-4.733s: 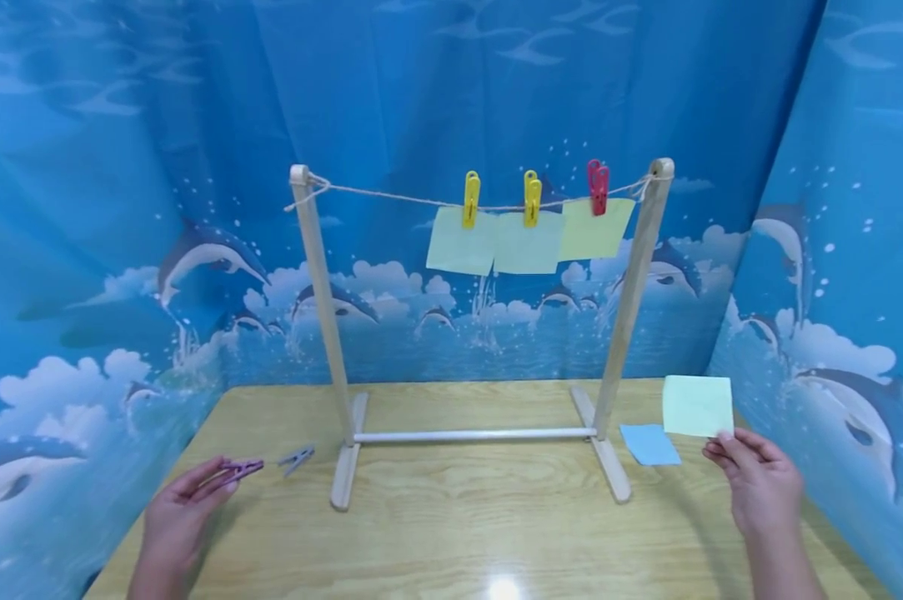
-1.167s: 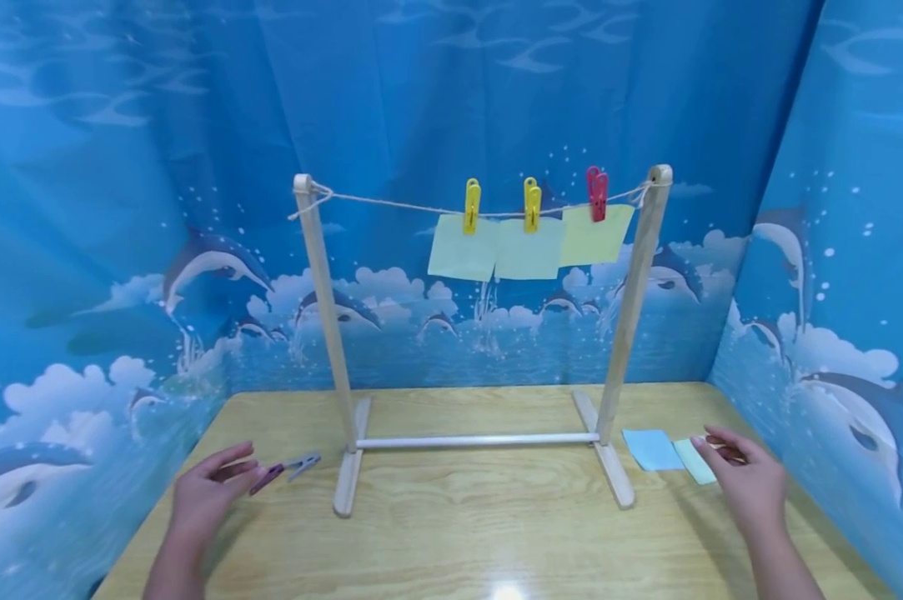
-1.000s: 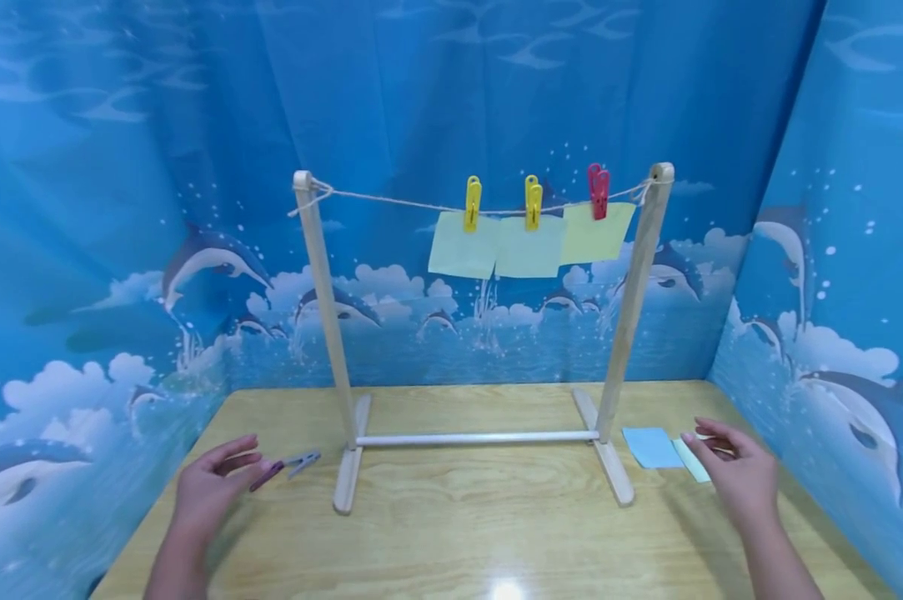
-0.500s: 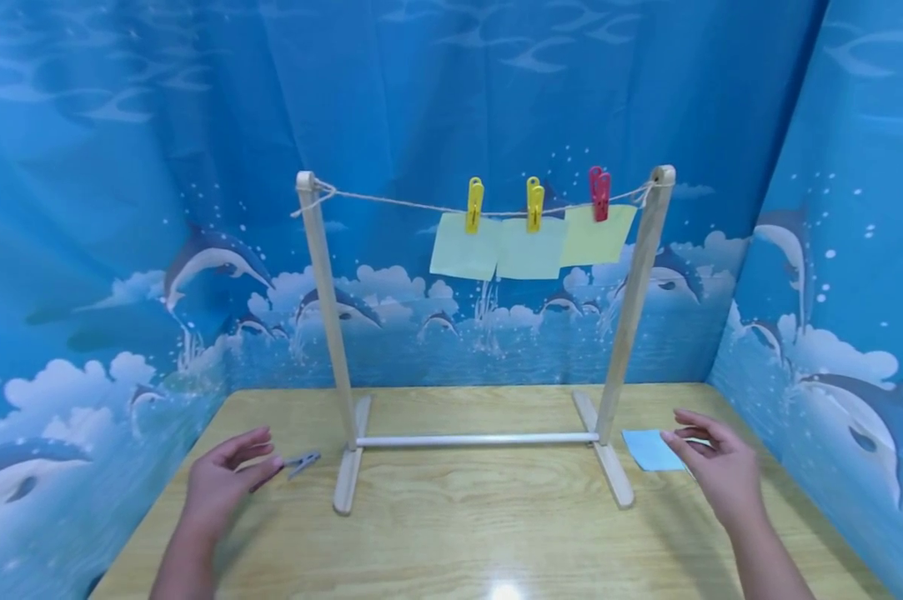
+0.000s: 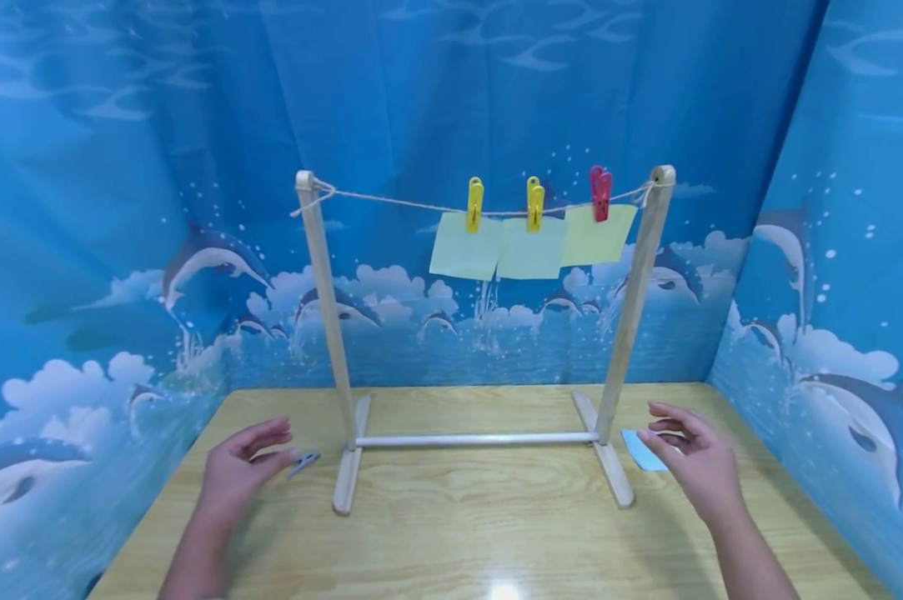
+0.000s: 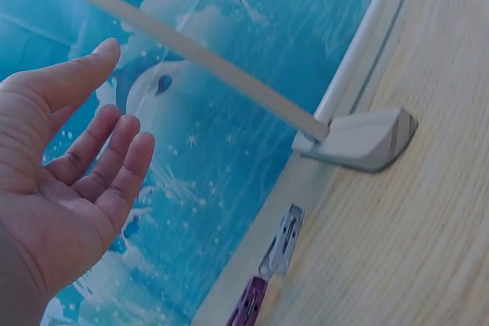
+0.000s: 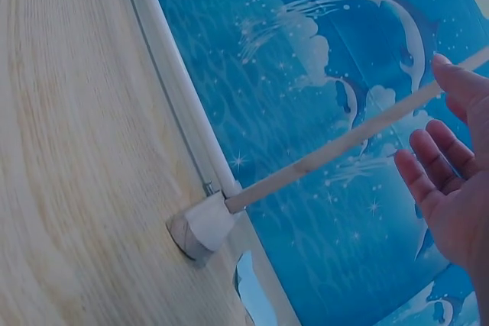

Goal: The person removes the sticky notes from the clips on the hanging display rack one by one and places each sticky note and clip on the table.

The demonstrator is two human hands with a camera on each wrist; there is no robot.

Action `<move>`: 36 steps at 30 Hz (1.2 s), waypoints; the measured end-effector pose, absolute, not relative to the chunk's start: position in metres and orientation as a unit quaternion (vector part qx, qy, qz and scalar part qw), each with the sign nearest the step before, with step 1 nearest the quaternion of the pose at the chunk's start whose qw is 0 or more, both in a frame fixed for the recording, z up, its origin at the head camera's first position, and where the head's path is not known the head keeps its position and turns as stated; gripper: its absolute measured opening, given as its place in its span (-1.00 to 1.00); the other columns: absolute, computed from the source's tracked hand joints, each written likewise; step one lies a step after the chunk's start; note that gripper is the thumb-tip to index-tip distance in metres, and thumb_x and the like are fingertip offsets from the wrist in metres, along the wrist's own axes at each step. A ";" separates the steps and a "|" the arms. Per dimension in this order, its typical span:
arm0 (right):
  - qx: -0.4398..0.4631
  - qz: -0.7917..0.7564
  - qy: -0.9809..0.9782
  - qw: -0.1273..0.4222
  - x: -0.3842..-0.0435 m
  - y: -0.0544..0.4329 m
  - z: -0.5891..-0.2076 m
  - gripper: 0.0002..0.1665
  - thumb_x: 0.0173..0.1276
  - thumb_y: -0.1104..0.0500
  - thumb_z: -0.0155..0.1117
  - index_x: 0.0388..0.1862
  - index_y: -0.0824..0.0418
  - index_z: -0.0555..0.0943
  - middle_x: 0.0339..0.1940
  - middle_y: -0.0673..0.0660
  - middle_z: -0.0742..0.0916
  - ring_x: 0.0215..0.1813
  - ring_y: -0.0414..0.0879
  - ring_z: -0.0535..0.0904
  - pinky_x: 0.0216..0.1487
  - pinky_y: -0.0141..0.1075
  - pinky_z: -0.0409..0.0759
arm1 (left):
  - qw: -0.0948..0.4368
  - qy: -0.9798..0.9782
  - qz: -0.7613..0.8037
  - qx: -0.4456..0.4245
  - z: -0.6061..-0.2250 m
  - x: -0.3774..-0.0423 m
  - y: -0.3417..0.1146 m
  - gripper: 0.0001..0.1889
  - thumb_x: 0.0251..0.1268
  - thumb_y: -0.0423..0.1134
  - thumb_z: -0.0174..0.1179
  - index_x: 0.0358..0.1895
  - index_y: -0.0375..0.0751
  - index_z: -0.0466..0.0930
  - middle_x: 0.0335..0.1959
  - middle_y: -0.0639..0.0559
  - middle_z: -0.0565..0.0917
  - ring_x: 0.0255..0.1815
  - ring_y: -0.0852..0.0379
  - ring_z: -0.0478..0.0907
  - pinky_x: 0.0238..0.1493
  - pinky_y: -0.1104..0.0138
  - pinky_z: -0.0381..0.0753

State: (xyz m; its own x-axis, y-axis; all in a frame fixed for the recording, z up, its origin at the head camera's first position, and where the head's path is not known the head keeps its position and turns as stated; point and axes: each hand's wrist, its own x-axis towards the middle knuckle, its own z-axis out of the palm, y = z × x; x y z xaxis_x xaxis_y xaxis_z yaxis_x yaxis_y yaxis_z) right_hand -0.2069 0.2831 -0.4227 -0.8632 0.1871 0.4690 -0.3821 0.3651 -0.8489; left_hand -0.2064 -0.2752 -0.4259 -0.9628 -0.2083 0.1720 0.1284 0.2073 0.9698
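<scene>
My left hand [image 5: 243, 467] hovers over the table's left side, fingers loosely bent and holding nothing. Near it lie a grey clothespin [image 6: 284, 240] and a purple clothespin [image 6: 248, 303], almost end to end in the left wrist view. My right hand [image 5: 694, 457], likewise holding nothing, hovers by the rack's right foot. Beyond its fingers a blue paper square [image 5: 641, 452] shows in part; the pale green square is hidden in the head view. On the string [image 5: 391, 200] hang two pale green squares [image 5: 464, 248] under yellow clothespins [image 5: 474, 205] and one yellow square [image 5: 597, 237] under a red clothespin [image 5: 601, 196].
A wooden rack stands mid-table, with a left post [image 5: 327, 317], a right post [image 5: 634, 308] and a white crossbar [image 5: 474, 439] low between them. Its feet [image 5: 343, 479] reach toward me. Blue dolphin-print curtains [image 5: 421, 100] enclose the wooden table [image 5: 451, 517].
Earlier my left hand held the purple clothespin and my right hand a pale green square. Both were let go on the table. Since then, both empty hands have moved inward toward the rack.
</scene>
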 end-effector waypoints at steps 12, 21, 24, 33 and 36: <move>0.117 0.601 -0.751 0.246 -0.206 0.265 -0.418 -0.56 0.21 0.51 0.33 0.10 0.51 0.55 -0.02 -0.05 0.67 -0.10 -0.21 0.61 -0.07 -0.54 0.59 | 0.132 -0.761 -0.635 -0.033 -0.415 -0.210 -0.254 -0.55 0.06 -0.41 0.45 0.08 -0.36 0.61 -0.17 0.34 0.70 -0.09 0.28 0.64 -0.09 0.46 0.64; 0.124 0.591 -0.758 0.245 -0.212 0.255 -0.414 -0.59 0.24 0.50 0.32 0.09 0.52 0.54 -0.03 -0.04 0.67 -0.10 -0.21 0.61 -0.07 -0.52 0.60 | 0.109 -0.788 -0.605 -0.029 -0.403 -0.216 -0.238 -0.46 0.09 -0.29 0.46 0.16 -0.37 0.55 0.05 -0.05 0.66 -0.04 0.31 0.61 -0.04 0.43 0.64; 0.132 0.583 -0.764 0.242 -0.214 0.251 -0.413 -0.58 0.25 0.47 0.32 0.10 0.50 0.55 -0.02 -0.02 0.67 -0.09 -0.18 0.61 -0.07 -0.51 0.60 | 0.098 -0.794 -0.599 -0.027 -0.398 -0.217 -0.232 -0.47 0.14 -0.28 0.43 0.20 -0.34 0.54 0.12 -0.19 0.61 0.01 0.24 0.59 -0.03 0.42 0.63; 0.153 0.599 -0.752 0.230 -0.217 0.237 -0.411 -0.57 0.23 0.50 0.32 0.10 0.54 0.53 -0.02 -0.02 0.67 -0.10 -0.18 0.62 -0.10 -0.48 0.62 | 0.088 -0.787 -0.609 -0.051 -0.389 -0.224 -0.219 -0.50 0.17 -0.34 0.40 0.20 -0.32 0.54 0.11 -0.23 0.59 0.11 -0.04 0.55 -0.01 0.40 0.63; 0.169 0.602 -0.746 0.229 -0.218 0.233 -0.410 -0.57 0.23 0.52 0.31 0.10 0.55 0.52 -0.03 0.01 0.67 -0.12 -0.18 0.62 -0.10 -0.48 0.62 | 0.091 -0.786 -0.608 -0.066 -0.387 -0.227 -0.215 -0.50 0.15 -0.32 0.41 0.19 -0.28 0.56 0.10 -0.18 0.60 0.09 -0.01 0.57 -0.01 0.40 0.63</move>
State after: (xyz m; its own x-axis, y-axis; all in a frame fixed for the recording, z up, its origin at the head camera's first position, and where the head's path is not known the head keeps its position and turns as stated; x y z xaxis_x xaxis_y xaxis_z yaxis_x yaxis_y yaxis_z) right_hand -0.2177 0.2331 -0.4101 -0.8378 0.0243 0.5454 -0.5282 0.2169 -0.8210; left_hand -0.2266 -0.2148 -0.3866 -0.9746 -0.0064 0.2241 0.2153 0.2517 0.9436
